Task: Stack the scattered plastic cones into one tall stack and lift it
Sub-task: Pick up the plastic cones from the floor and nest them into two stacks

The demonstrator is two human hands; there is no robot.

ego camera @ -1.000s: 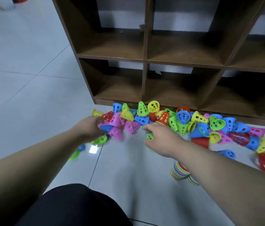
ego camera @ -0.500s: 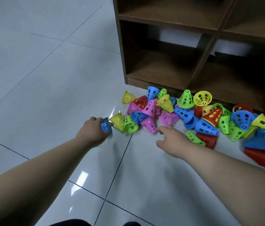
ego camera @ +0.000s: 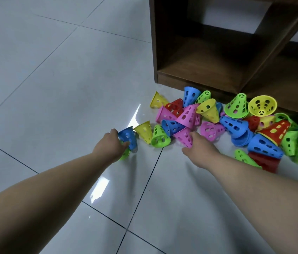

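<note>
Item held: blue cone (ego camera: 129, 138), perforated plastic, at the left edge of the scatter, tilted with its wide mouth up.
Beneath it: tucked green cone (ego camera: 125, 155), mostly hidden under the palm; whether the two are nested cannot be told.
Left hand (ego camera: 110, 146): fingers curled round the blue cone, thumb over its rim.
Next item: pink cone (ego camera: 183, 137), on its side, long axis running toward the person.
Right hand (ego camera: 200, 149): the nearer hand to it, forefinger above and thumb below; a closed pinch cannot be confirmed.
Between the hands: yellow cone (ego camera: 144, 132) and loose green cone (ego camera: 160, 137), lying apart from both.
Remaining stock: pile of cones (ego camera: 236, 121), unstacked, to the right.
Setting: shelf unit (ego camera: 190, 52) behind the pile; tiled floor (ego camera: 53, 88).
Progress, judged: early.
</note>
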